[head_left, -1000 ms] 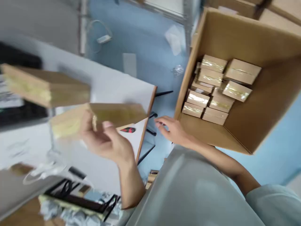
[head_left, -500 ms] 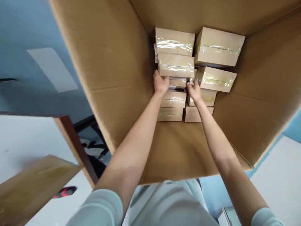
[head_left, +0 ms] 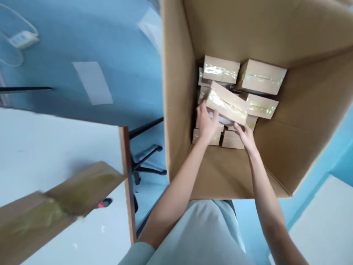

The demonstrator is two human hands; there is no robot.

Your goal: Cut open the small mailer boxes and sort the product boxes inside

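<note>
Both my arms reach down into a large open cardboard carton [head_left: 176,92] on the blue floor. Inside it, several small brown taped boxes [head_left: 261,75] lie stacked at the bottom. My left hand [head_left: 206,123] and my right hand [head_left: 245,136] grip the two ends of one small taped box [head_left: 226,103], which is tilted and raised above the stack. Fingers of both hands are curled round its edges.
A white table [head_left: 55,147] with a wooden edge [head_left: 127,176] stands at the left, bearing taped brown boxes [head_left: 55,198] near the camera and a red-black object [head_left: 104,203]. Black chair legs [head_left: 146,162] sit between table and carton. Blue floor [head_left: 82,44] lies beyond.
My left hand let go of a box at the table and both hands went into the carton. They now lift one small box off the stack, tilted.
</note>
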